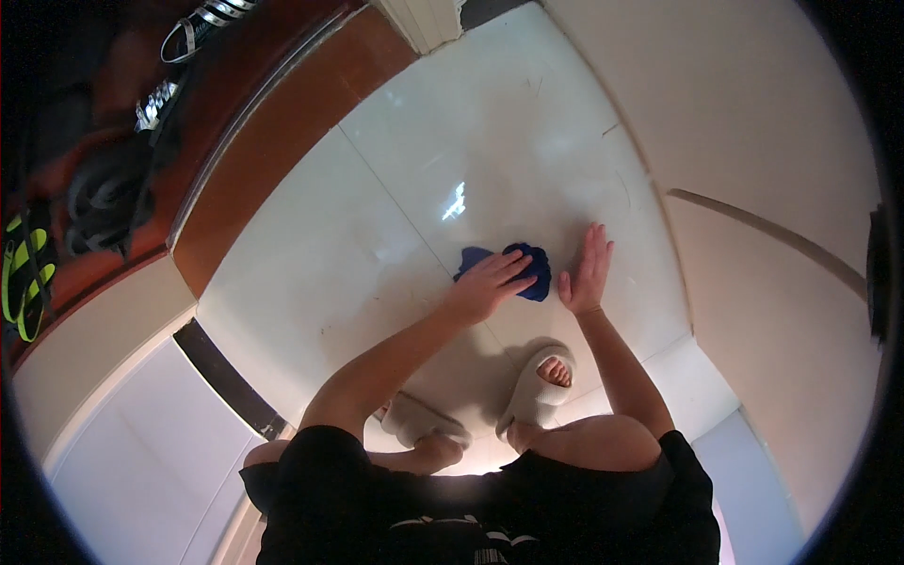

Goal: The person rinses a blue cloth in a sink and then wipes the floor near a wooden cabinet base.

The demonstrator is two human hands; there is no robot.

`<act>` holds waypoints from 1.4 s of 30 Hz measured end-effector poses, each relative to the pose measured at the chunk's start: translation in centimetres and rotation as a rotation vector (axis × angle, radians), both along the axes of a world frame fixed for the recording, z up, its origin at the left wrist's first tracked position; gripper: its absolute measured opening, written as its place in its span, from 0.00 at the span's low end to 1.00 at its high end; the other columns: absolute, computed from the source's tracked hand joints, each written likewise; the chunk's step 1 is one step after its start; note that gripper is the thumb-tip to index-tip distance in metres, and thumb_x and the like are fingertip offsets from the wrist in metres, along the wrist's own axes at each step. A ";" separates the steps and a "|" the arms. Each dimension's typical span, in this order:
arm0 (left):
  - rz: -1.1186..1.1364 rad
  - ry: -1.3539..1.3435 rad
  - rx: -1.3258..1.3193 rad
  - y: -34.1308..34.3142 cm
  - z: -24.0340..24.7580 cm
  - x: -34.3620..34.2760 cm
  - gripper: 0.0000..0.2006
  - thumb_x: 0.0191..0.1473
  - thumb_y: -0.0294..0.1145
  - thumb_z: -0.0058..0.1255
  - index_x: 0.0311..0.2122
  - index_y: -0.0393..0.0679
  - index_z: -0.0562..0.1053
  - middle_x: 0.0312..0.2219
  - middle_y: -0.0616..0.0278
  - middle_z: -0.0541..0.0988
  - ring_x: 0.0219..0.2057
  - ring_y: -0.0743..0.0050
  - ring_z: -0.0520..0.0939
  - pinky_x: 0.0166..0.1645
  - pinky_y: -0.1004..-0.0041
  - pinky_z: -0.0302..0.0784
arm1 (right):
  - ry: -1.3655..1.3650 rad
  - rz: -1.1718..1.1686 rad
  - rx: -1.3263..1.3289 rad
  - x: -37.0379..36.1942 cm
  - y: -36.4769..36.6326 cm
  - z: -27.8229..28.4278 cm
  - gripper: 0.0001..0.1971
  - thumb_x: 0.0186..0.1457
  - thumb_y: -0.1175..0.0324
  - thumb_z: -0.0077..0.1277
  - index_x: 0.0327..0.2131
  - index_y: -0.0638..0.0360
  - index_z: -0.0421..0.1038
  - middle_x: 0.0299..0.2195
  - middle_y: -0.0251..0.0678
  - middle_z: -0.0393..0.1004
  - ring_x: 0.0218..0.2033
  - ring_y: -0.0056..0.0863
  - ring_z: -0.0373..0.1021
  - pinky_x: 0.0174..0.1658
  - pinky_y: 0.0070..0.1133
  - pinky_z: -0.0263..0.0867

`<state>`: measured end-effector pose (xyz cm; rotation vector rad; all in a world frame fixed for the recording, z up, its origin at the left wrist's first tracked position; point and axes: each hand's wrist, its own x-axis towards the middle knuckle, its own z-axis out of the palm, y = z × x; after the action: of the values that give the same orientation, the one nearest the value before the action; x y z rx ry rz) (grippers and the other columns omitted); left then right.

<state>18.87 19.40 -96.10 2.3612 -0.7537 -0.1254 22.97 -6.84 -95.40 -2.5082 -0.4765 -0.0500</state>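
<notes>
- Down on the glossy white tile floor, the person squats, both feet in pale slippers, arms reaching forward from the lower edge of the view.
- A dark blue cloth lies bunched on the tile just ahead of the feet, close to a grout line that runs diagonally across the floor.
- Left hand lies palm down on the cloth, fingers stretched out and held together across its top, pressing it to the tile; only the cloth's far edges show past the knuckles.
- Right hand rests flat on the bare tile just beside the cloth, fingers straight and close together, holding nothing; it looks like a prop for balance.
- Judging from this, the step in hand is wiping the floor, with the cloth mid-stroke under the left palm.
- Whatever stroke follows calls for steady downward pressure and a flat palm, so the bunched cloth slides rather than rolls out from under the fingers.
- Far left, shoes sit on a reddish-brown floor strip, well apart from the hands.
</notes>
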 end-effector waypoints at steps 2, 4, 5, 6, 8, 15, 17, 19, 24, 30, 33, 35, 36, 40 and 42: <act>0.137 0.254 -0.263 1.5 -1.1 -0.6 0.26 0.56 0.30 0.52 0.61 0.45 0.70 0.61 0.54 0.71 0.64 0.56 0.70 0.68 0.57 0.64 | -0.043 0.016 0.034 0.4 1.2 -0.1 0.42 0.63 0.44 0.37 0.69 0.69 0.48 0.70 0.55 0.51 0.72 0.56 0.45 0.69 0.54 0.36; 0.423 0.394 -0.527 7.3 -2.4 1.9 0.26 0.57 0.25 0.48 0.62 0.42 0.69 0.60 0.52 0.72 0.63 0.52 0.71 0.67 0.58 0.65 | -0.030 0.027 0.039 0.4 1.9 -0.3 0.44 0.61 0.43 0.41 0.70 0.67 0.47 0.71 0.53 0.49 0.72 0.54 0.45 0.69 0.55 0.38; 0.435 0.104 -0.188 10.7 -1.2 4.6 0.25 0.59 0.23 0.45 0.62 0.42 0.68 0.58 0.50 0.73 0.61 0.49 0.72 0.67 0.58 0.66 | -0.020 0.009 0.001 0.2 0.6 -0.6 0.45 0.60 0.43 0.44 0.70 0.65 0.45 0.71 0.52 0.48 0.72 0.53 0.45 0.69 0.55 0.39; 0.511 -0.191 0.161 14.4 0.4 7.6 0.24 0.60 0.20 0.41 0.62 0.41 0.68 0.57 0.48 0.74 0.60 0.46 0.73 0.66 0.59 0.67 | -0.018 -0.001 -0.017 0.1 -0.4 -0.8 0.45 0.60 0.43 0.44 0.70 0.65 0.45 0.71 0.52 0.48 0.72 0.53 0.45 0.69 0.55 0.39; 0.930 -0.114 0.093 22.2 2.8 9.2 0.25 0.60 0.18 0.42 0.63 0.46 0.69 0.59 0.48 0.73 0.61 0.44 0.71 0.66 0.56 0.67 | -0.021 0.016 -0.045 0.1 -0.3 -1.1 0.46 0.60 0.41 0.43 0.70 0.65 0.47 0.71 0.52 0.50 0.72 0.53 0.45 0.69 0.55 0.39; 0.901 -0.130 0.276 24.4 0.7 2.1 0.26 0.61 0.25 0.46 0.64 0.49 0.67 0.63 0.41 0.67 0.64 0.40 0.67 0.66 0.53 0.65 | -0.026 0.008 -0.019 0.2 0.6 -0.5 0.45 0.61 0.40 0.42 0.69 0.66 0.50 0.70 0.52 0.53 0.72 0.54 0.46 0.70 0.53 0.39; 0.706 -0.122 0.277 19.4 -0.3 -1.0 0.25 0.58 0.23 0.47 0.61 0.48 0.70 0.61 0.46 0.71 0.64 0.44 0.69 0.63 0.50 0.66 | -0.016 0.028 -0.051 0.4 1.2 0.0 0.43 0.64 0.40 0.36 0.69 0.68 0.48 0.70 0.55 0.51 0.72 0.55 0.46 0.70 0.52 0.36; 0.438 0.044 0.378 16.5 -2.7 -7.5 0.23 0.60 0.27 0.44 0.60 0.53 0.73 0.62 0.50 0.71 0.64 0.49 0.69 0.64 0.53 0.67 | -0.002 0.048 0.016 0.8 4.2 0.6 0.43 0.64 0.41 0.36 0.69 0.69 0.48 0.70 0.54 0.51 0.72 0.54 0.45 0.70 0.52 0.36; 0.190 0.149 -0.045 6.4 1.8 -8.4 0.28 0.52 0.28 0.53 0.60 0.54 0.73 0.63 0.54 0.70 0.64 0.51 0.70 0.66 0.55 0.68 | -0.020 0.029 -0.045 -0.1 0.7 0.0 0.42 0.64 0.43 0.36 0.69 0.69 0.47 0.70 0.53 0.51 0.72 0.54 0.45 0.70 0.51 0.36; 0.794 -0.039 0.281 21.7 3.6 3.0 0.28 0.53 0.16 0.47 0.60 0.46 0.71 0.60 0.43 0.71 0.62 0.40 0.70 0.66 0.54 0.67 | -0.033 0.043 -0.030 0.3 0.9 0.0 0.43 0.61 0.44 0.42 0.69 0.68 0.48 0.70 0.52 0.52 0.72 0.52 0.46 0.70 0.53 0.37; 1.125 -0.160 0.243 26.6 1.9 3.8 0.28 0.58 0.18 0.45 0.64 0.47 0.68 0.62 0.42 0.68 0.63 0.40 0.68 0.67 0.55 0.66 | -0.031 0.050 -0.005 0.5 2.0 -0.2 0.43 0.62 0.44 0.41 0.69 0.67 0.48 0.70 0.52 0.52 0.72 0.52 0.46 0.70 0.53 0.38; 1.118 -0.190 0.312 22.8 0.7 4.3 0.27 0.60 0.21 0.45 0.65 0.48 0.67 0.63 0.41 0.67 0.64 0.40 0.68 0.67 0.53 0.64 | -0.036 0.066 -0.054 0.5 1.6 -0.5 0.42 0.63 0.44 0.39 0.70 0.68 0.46 0.71 0.52 0.50 0.72 0.54 0.44 0.71 0.51 0.36; 1.042 -0.163 0.246 19.9 0.4 4.1 0.27 0.60 0.23 0.46 0.65 0.49 0.67 0.63 0.42 0.68 0.64 0.40 0.68 0.66 0.52 0.64 | -0.034 0.058 -0.067 0.6 1.5 -0.5 0.42 0.63 0.44 0.39 0.70 0.68 0.46 0.71 0.52 0.50 0.72 0.54 0.44 0.71 0.51 0.36; 0.654 -0.086 0.214 5.9 -0.6 -0.4 0.26 0.56 0.25 0.51 0.62 0.50 0.70 0.62 0.44 0.69 0.62 0.44 0.71 0.62 0.51 0.68 | -0.012 0.032 -0.050 0.3 1.6 -0.1 0.42 0.64 0.44 0.39 0.70 0.68 0.46 0.71 0.53 0.50 0.72 0.55 0.44 0.70 0.52 0.36; 0.208 -0.025 0.068 1.0 0.0 -2.4 0.26 0.56 0.31 0.50 0.62 0.55 0.71 0.63 0.52 0.68 0.63 0.51 0.70 0.65 0.55 0.67 | -0.024 0.040 -0.047 0.5 1.3 -0.1 0.42 0.64 0.44 0.39 0.70 0.68 0.46 0.71 0.53 0.50 0.72 0.55 0.44 0.70 0.52 0.36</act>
<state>16.46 20.37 -96.11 2.4934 -0.5185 -0.0334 23.47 -5.56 -95.52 -2.5453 -0.5429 -0.0537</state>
